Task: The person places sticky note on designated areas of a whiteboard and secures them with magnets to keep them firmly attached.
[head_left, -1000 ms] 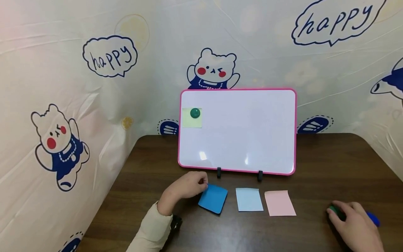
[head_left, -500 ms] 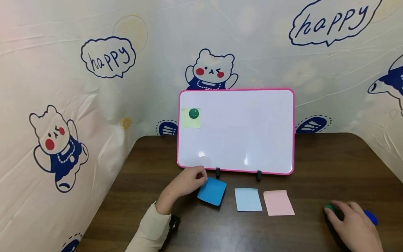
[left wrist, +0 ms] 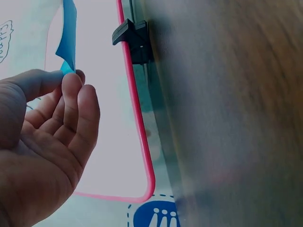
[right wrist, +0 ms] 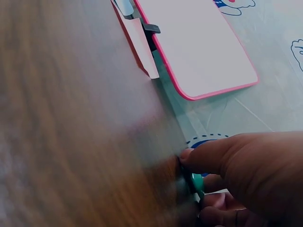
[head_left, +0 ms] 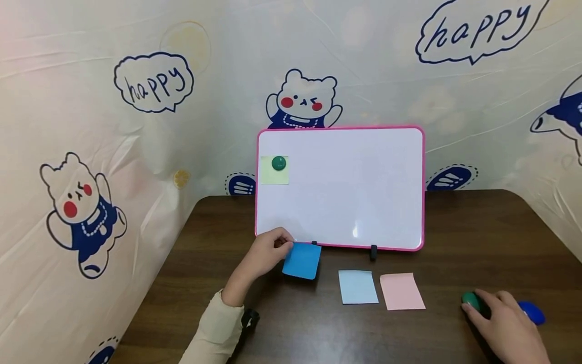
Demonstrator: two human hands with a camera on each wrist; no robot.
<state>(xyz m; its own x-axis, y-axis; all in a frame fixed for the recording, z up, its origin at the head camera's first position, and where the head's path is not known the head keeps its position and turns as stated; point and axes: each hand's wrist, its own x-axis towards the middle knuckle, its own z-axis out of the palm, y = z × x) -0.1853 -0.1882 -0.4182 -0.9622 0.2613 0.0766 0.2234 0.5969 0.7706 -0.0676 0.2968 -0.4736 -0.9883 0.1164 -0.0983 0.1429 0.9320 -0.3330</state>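
My left hand [head_left: 265, 255] pinches a corner of a blue sticky note [head_left: 302, 261], which hangs in front of the whiteboard's lower edge. In the left wrist view the note [left wrist: 68, 33] is seen nearly edge-on between thumb and fingertips. At the right of the table, my right hand [head_left: 509, 323] has thumb and fingers around a green round magnet [head_left: 470, 301]; much of it is hidden in the right wrist view. The pink-framed whiteboard [head_left: 345, 187] stands upright, with a pale green sticky note [head_left: 270, 177] under another green magnet [head_left: 279, 163] at its left.
A light blue sticky note [head_left: 358, 287] and a pink sticky note [head_left: 402, 292] lie side by side on the wooden table [head_left: 318, 333]. A blue object [head_left: 532, 313] sits beside my right hand. Black clips [head_left: 374, 252] support the board; a printed curtain [head_left: 218, 91] hangs behind.
My left hand has lifted the blue sticky note up toward the whiteboard's lower edge. The right hand has shifted slightly left with the green magnet, showing more of the magnet and the blue object.
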